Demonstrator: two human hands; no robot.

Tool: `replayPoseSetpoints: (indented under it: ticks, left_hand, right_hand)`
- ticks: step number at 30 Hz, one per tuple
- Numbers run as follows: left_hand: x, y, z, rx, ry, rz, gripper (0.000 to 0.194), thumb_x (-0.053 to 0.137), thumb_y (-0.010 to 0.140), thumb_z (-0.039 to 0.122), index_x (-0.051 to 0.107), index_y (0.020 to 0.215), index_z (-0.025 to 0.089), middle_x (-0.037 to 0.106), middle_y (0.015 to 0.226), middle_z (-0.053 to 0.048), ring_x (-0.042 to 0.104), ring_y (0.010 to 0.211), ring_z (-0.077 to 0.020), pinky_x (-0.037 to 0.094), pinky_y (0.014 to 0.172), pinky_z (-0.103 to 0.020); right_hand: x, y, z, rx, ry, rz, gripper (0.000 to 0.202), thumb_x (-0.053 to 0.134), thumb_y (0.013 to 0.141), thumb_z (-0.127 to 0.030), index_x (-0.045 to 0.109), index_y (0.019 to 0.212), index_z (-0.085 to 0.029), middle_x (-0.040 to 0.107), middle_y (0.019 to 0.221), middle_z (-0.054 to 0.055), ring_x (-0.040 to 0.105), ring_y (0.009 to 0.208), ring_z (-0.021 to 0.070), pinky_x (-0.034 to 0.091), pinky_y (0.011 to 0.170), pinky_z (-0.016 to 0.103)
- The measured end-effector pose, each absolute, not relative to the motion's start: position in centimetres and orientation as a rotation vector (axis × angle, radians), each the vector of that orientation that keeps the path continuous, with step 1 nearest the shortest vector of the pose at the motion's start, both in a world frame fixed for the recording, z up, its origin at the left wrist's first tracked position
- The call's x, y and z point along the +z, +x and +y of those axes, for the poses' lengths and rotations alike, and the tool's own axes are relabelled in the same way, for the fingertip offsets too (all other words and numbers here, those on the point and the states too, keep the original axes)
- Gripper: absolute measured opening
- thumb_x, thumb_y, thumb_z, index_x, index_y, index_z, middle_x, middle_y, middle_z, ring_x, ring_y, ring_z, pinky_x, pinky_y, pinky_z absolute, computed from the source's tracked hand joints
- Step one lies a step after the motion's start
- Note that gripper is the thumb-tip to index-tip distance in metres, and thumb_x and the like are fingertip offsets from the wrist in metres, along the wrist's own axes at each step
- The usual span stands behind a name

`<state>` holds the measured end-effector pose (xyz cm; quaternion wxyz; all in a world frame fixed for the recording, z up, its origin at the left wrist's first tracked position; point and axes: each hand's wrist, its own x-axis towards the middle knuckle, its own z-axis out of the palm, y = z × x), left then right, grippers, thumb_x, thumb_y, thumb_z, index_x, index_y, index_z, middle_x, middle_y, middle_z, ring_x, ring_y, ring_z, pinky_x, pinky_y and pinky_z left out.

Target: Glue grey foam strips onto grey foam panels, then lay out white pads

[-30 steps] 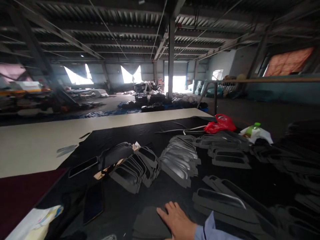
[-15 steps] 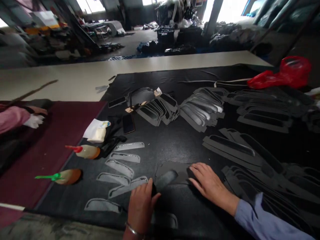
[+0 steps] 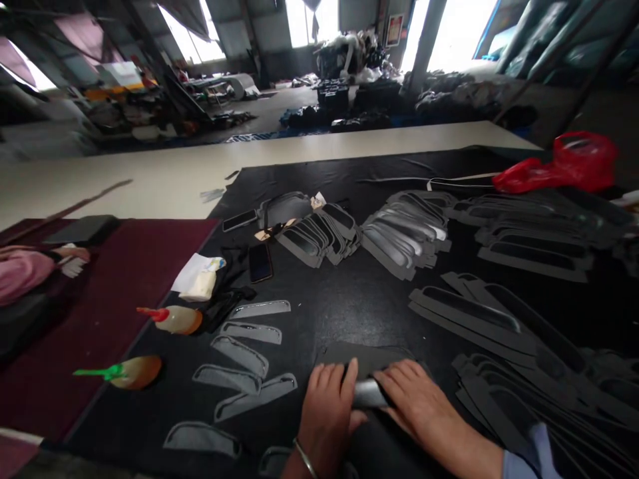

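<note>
Near the front edge of the black-covered table, a shiny grey curved piece [image 3: 369, 394] lies between my two hands. My left hand [image 3: 329, 402], with a bangle at the wrist, has its fingers closed on the piece's left end. The right end is under the curled fingers of my right hand [image 3: 414, 399]. Just beyond them lies a flat dark grey panel [image 3: 362, 356], partly covered by my hands. Several grey curved pieces with glossy edge lines [image 3: 239, 356] are spread to the left of my hands.
Two glue-like bottles, red-tipped [image 3: 177, 320] and green-tipped [image 3: 134, 372], lie left. A phone [image 3: 260, 262] and white packet [image 3: 200, 276] are farther back. Stacks of grey cutouts [image 3: 407, 233] fill the right. A red bag [image 3: 582, 163] sits back right; another person's hand [image 3: 74, 256] is far left.
My left hand has moved right, toward my right hand, and both now grip the curved piece. The view has tilted up slightly. The other person's hand at far left has shifted a little.
</note>
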<state>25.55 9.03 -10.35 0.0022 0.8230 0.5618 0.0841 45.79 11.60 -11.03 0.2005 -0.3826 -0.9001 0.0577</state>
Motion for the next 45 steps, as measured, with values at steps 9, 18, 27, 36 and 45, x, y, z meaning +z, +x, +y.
replayPoseSetpoints:
  ticks: [9, 18, 27, 36, 45]
  left_hand:
    - [-17.1, 23.0, 10.4, 0.465, 2.275, 2.003, 0.092, 0.071, 0.061, 0.019, 0.019, 0.137, 0.012, 0.050, 0.128, -0.019, 0.048, 0.117, -0.0324, 0.045, 0.094, -0.048]
    - [-17.9, 23.4, 8.8, 0.611, 2.238, 2.003, 0.075, 0.059, 0.075, 0.020, 0.018, 0.138, 0.016, 0.051, 0.125, -0.016, 0.048, 0.116, -0.0297, 0.044, 0.093, -0.049]
    - [-17.6, 23.6, 8.3, 0.652, 2.258, 1.984, 0.066, 0.055, 0.079, 0.022, 0.023, 0.136, 0.017, 0.048, 0.129, -0.015, 0.041, 0.123, -0.0307, 0.042, 0.096, -0.051]
    - [-17.4, 23.9, 8.0, 0.639, 2.266, 2.073, 0.060, 0.061, 0.075, 0.021, 0.035, 0.129, 0.013, 0.051, 0.121, -0.016, 0.046, 0.116, -0.0309, 0.045, 0.093, -0.050]
    - [-15.2, 24.5, 7.1, 1.077, 2.284, 2.030, 0.038, 0.055, 0.082, 0.021, 0.044, 0.118, 0.018, 0.054, 0.109, -0.012, 0.054, 0.105, -0.0216, 0.054, 0.084, -0.038]
  right_hand:
    - [-14.6, 49.9, 15.0, 0.645, -1.700, -2.011, 0.032, 0.052, 0.081, -0.040, 0.054, 0.104, -0.018, 0.065, 0.094, 0.010, 0.063, 0.084, 0.0238, 0.051, 0.073, 0.037]
    - [-14.3, 49.4, 15.0, 0.648, -1.697, -2.089, 0.034, 0.052, 0.082, -0.041, 0.053, 0.105, -0.016, 0.063, 0.095, 0.011, 0.060, 0.086, 0.0238, 0.048, 0.076, 0.037]
    - [-13.9, 49.1, 14.1, 0.455, -1.666, -2.186, 0.034, 0.050, 0.083, -0.042, 0.054, 0.106, -0.017, 0.064, 0.093, 0.011, 0.060, 0.084, 0.0250, 0.049, 0.072, 0.037]
    - [-14.0, 48.0, 14.7, 0.395, -1.585, -2.249, 0.034, 0.049, 0.083, -0.043, 0.055, 0.105, -0.017, 0.064, 0.093, 0.011, 0.060, 0.088, 0.0263, 0.048, 0.074, 0.039]
    - [-12.2, 47.6, 14.5, 0.438, -1.289, -2.464, 0.029, 0.051, 0.085, -0.033, 0.051, 0.111, -0.019, 0.059, 0.102, 0.009, 0.055, 0.094, 0.0230, 0.047, 0.079, 0.038]
